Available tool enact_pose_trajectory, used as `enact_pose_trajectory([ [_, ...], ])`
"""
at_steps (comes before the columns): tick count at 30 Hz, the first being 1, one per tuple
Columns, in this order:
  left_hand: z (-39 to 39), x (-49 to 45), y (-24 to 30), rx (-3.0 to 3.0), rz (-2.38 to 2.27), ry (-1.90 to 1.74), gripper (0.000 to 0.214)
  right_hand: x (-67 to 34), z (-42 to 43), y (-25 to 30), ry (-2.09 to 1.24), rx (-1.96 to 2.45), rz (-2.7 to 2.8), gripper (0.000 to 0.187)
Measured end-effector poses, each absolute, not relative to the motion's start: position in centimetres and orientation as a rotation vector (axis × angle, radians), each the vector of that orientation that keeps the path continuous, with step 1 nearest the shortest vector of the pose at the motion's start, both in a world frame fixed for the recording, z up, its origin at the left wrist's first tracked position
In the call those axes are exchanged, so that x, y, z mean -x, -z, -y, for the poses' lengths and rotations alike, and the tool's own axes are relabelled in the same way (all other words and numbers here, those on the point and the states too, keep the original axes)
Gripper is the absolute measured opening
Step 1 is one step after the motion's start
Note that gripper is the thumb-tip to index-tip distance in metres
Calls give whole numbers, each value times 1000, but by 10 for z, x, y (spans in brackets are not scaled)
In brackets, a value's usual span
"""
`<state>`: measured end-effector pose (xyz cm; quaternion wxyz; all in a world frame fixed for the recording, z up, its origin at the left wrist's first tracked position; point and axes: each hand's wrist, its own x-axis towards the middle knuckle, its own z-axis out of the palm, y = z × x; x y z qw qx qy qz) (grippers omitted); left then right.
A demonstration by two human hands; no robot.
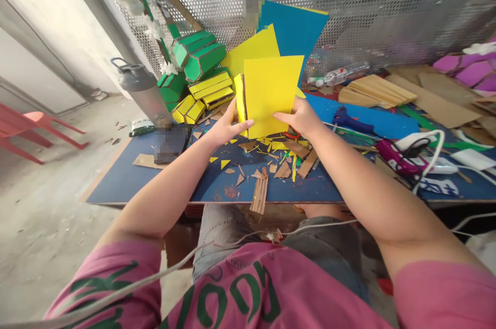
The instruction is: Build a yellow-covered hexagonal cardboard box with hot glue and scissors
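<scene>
Between my two hands a piece of yellow cardboard (271, 94) is held up above the blue table. A narrow yellow strip at its left side is angled from the main panel along a dark edge. My left hand (228, 125) grips the lower left side, with the thumb across the front. On the lower right edge, my right hand (302, 114) pinches the panel, its thumb on the front and its other fingers hidden behind. Another yellow sheet (253, 47) and a blue sheet (292, 32) stand behind it.
Cardboard scraps (284, 169) litter the blue tabletop (232, 189). To the left are green cardboard shapes (203, 55), yellow boxes (211, 89) and a grey bottle (141, 86). A blue glue gun (352, 120), a purple corded tool (399, 156) and a plastic bottle (341, 76) lie right.
</scene>
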<state>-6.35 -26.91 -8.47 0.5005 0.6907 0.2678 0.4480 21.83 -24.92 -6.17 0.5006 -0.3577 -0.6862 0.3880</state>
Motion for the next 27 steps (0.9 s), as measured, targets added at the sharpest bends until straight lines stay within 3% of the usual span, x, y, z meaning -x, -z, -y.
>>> enact_pose_trajectory([
  [16,276,60,82,-1590,-730,-1046,138,-218,255,56,-959,845,1654,72],
  [27,284,56,74,-1509,-827,-1026,118,-222,251,59,-1029,825,1693,79],
])
